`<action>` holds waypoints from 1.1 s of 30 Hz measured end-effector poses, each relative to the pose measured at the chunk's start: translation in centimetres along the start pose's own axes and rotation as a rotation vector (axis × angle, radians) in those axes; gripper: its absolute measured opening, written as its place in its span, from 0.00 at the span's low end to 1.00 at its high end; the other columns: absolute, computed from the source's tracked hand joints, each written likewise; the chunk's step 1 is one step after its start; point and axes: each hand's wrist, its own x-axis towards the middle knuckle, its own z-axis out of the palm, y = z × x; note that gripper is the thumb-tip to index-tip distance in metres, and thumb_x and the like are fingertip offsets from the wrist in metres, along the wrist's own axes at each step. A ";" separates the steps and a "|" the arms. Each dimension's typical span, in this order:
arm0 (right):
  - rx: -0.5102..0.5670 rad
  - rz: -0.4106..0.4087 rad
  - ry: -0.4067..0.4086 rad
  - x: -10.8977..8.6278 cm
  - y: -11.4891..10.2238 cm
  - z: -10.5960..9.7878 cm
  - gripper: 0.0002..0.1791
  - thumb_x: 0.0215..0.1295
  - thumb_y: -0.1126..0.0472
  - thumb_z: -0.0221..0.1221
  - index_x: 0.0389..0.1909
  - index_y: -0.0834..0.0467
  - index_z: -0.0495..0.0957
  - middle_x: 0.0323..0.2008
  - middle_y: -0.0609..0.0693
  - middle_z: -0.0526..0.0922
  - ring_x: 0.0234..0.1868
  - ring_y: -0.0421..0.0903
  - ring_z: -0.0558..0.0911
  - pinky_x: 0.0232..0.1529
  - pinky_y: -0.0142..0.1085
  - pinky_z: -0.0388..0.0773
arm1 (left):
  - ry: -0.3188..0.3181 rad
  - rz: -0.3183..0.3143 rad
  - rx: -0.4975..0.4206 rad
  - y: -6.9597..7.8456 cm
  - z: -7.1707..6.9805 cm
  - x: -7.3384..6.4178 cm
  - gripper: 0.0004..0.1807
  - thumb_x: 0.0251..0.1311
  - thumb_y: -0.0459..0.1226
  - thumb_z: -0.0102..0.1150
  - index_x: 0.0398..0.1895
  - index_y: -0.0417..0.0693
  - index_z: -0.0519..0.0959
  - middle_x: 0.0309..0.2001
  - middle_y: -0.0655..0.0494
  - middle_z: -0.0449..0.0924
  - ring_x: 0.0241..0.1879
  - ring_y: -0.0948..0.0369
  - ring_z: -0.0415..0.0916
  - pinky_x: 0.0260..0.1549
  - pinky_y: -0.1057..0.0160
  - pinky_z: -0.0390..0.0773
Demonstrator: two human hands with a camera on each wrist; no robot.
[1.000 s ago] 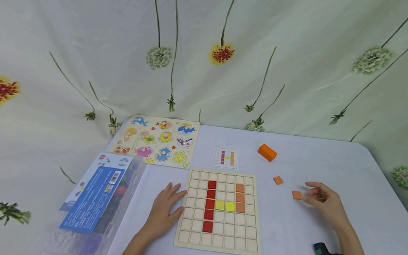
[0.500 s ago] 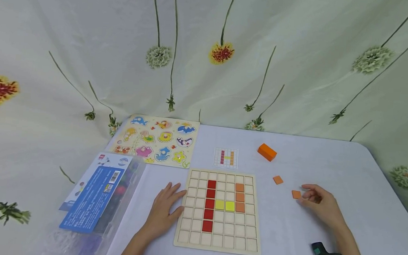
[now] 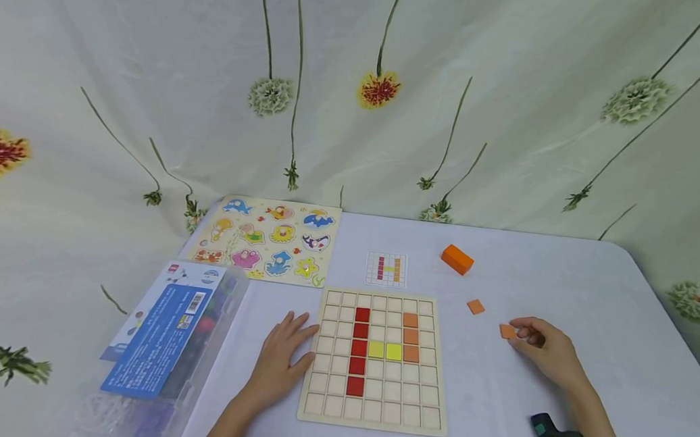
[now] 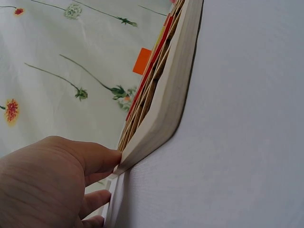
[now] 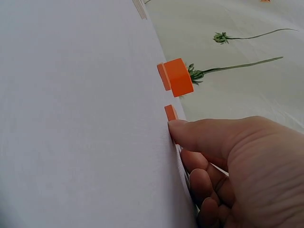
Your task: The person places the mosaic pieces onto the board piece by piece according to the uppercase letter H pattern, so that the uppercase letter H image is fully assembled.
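Note:
My left hand point(image 3: 282, 352) lies spread on the table, its fingertips and thumb touching the left edge of a wooden grid board point(image 3: 373, 410). In the left wrist view, the thumb meets the board's side. The board holds a column of red tiles point(image 3: 358, 348), two yellow tiles point(image 3: 393, 351) and three orange tiles point(image 3: 411, 337) in a column. At the right, my right hand point(image 3: 548, 351) pinches a loose square orange tile point(image 3: 506, 331) at its right side, thumb against it in the right wrist view. The tile appears to lie on the table. Another orange tile point(image 3: 475, 306) lies nearby.
An orange block point(image 3: 457, 260) stands farther back. A small pattern card point(image 3: 386, 270) lies behind the board. At the left are a sea-animal puzzle board point(image 3: 266, 240) and a clear plastic case point(image 3: 194, 356) with a blue label. A flowered cloth point(image 3: 515, 122) hangs behind the table.
My right hand has moved left to the orange tile, its thumb and index finger closing in on it. The left hand stays at the board's edge.

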 end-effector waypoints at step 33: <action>0.020 -0.012 0.062 -0.7 -6.3 -0.3 0.11 0.54 0.66 0.68 0.39 0.62 0.81 0.27 0.49 0.81 0.27 0.33 0.72 0.28 0.27 0.72 | -0.008 -0.011 -0.011 -0.1 0.0 0.0 0.25 0.58 0.34 0.61 0.62 0.45 0.75 0.71 0.43 0.65 0.75 0.40 0.49 0.70 0.34 0.46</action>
